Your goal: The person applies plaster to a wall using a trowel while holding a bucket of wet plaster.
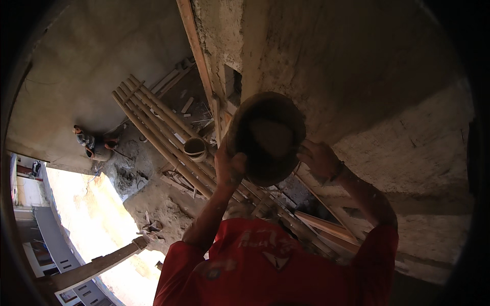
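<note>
Left hand (230,168) clasping a bucket (265,104) by its side, right hand (319,159) pinching its rim, pale blurred lettering (263,238) on a red shirt (306,285), poles (162,145) beyond.

Unfinished building site, a row of long wooden poles (153,134), a rough, patchy cement wall (367,81) to their right, a small bucket (196,151) on the poles, scrap boards (171,83) beside their far end, a muddy grey heap (128,173) to their left
</note>
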Tool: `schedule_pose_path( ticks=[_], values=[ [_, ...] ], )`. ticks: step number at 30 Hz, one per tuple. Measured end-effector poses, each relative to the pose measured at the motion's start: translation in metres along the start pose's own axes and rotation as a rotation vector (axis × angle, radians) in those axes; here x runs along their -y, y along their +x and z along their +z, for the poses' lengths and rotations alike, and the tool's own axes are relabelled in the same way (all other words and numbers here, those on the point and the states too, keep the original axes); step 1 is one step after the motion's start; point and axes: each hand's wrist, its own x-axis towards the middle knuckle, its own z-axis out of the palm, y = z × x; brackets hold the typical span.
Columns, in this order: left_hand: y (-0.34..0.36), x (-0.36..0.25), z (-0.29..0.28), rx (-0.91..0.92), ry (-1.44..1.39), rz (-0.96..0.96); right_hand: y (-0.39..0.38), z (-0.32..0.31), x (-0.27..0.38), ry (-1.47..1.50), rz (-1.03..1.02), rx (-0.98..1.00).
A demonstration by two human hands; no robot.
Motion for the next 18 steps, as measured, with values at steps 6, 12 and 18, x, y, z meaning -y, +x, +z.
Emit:
schedule_pose_path(
  ticks=[6,12,18],
  values=[
    [-0.003,0.02,-0.015,-0.157,-0.188,-0.015,0.012,-0.053,0.04,0.051,0.028,0.109],
    [-0.012,0.026,-0.044,-0.247,-0.357,-0.028,0.023,-0.124,0.103,0.072,-0.078,0.236],
    [-0.018,0.032,-0.064,-0.258,-0.248,-0.088,0.037,-0.142,0.05,0.514,0.081,0.187]
  ],
)
